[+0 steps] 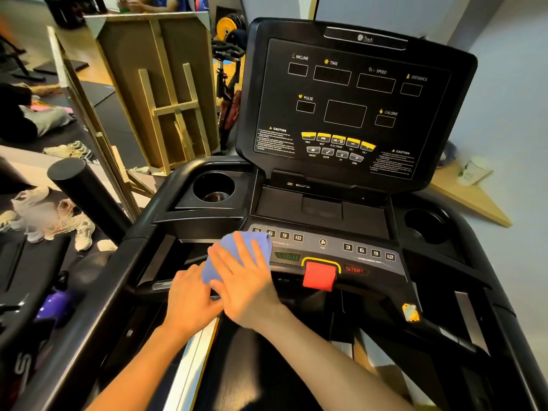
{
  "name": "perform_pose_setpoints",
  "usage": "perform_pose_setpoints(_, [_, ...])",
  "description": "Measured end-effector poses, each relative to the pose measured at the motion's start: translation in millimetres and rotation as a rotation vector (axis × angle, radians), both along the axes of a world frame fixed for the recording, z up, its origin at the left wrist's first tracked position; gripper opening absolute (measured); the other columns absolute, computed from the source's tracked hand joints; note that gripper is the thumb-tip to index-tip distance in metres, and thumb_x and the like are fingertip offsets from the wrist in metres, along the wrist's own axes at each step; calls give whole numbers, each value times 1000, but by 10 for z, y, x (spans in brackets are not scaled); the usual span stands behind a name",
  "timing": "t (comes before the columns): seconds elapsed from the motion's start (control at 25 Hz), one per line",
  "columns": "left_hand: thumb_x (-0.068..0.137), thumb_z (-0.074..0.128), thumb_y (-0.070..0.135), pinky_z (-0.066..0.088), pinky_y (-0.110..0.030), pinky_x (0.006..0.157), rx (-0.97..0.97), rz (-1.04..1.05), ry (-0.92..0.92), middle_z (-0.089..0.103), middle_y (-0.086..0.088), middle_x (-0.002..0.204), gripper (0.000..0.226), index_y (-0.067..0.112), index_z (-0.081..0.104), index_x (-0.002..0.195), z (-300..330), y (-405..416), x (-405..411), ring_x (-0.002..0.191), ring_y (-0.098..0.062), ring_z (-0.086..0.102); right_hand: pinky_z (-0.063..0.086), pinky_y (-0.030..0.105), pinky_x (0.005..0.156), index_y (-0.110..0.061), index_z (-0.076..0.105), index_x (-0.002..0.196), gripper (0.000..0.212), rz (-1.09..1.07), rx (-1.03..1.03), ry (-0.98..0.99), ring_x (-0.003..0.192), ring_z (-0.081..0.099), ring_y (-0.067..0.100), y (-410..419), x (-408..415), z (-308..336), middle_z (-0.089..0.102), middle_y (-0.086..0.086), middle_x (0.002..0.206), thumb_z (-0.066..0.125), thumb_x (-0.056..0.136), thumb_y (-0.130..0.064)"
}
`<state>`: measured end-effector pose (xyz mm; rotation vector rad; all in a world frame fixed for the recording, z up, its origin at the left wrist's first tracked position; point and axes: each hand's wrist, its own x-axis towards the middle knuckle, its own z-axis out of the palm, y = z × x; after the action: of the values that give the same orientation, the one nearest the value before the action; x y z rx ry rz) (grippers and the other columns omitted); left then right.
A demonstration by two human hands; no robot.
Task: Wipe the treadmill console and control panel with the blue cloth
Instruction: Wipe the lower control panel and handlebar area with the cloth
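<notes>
Right hand (243, 280) lies flat on the blue cloth (237, 256), fingers straight and spread, pressing it onto the left end of the control panel (326, 250). Left hand (189, 295) sits just left of it, fingers curled at the cloth's near-left edge; looks like a pinch on that edge, fingertips partly hidden under the right hand. The two hands touch.

Cloth covers the left number keys in part: 9 and 12 stay readable, the ones further left are half hidden. Right of the cloth: green START label (287, 257), then the red stop key (320, 275) in its yellow surround, then red STOP label (354, 269). Second row of 3/6/9/12 keys on the right end.

Beyond the panel, the upright console (355, 99), display dark, labels INCLINE, TIME, SPEED, DISTANCE, PULSE, CALORIE, yellow media buttons below. Cup holder (213, 189) far left of the panel, another (427, 225) on the right.

Left of the treadmill: wooden frame (166, 93) leaning upright, shoes (59, 223) on the floor. Far behind: exercise bike (228, 72), yellow weight plate (226, 28).
</notes>
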<state>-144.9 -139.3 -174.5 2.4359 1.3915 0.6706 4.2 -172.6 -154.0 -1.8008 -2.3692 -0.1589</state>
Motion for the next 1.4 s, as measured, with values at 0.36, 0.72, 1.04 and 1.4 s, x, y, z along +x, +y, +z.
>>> perform_pose_setpoints(0.36, [83,58,58,43,-33,62,-5,-36,24,51,18,69,21,40,50,88,-76,42,-39,62,-7,48,-9,40,127,-26,37,156,61,219,38,-56,154,26,27,-233,440,52,35,-5,164,41,96,-14])
perform_pose_setpoints(0.72, [77,56,72,49,-33,71,65,8,80,67,9,90,62,24,61,114,-24,14,-16,77,-11,61,8,43,125,-27,31,159,73,32,19,-239,153,27,22,-592,1035,70,32,-6,165,23,89,-9])
perform_pose_setpoints(1.04, [76,51,75,44,-26,62,69,6,108,67,8,84,65,22,66,109,52,26,19,67,-5,51,25,42,120,-20,46,152,76,-151,-12,-258,145,43,26,-973,1555,106,42,-4,160,24,81,-4])
perform_pose_setpoints(1.4, [76,52,73,50,-30,62,62,-3,104,66,8,80,62,21,66,105,51,30,30,68,-8,58,7,41,117,-10,62,138,72,-422,-23,-301,139,44,32,-1578,2213,131,57,10,147,15,85,4])
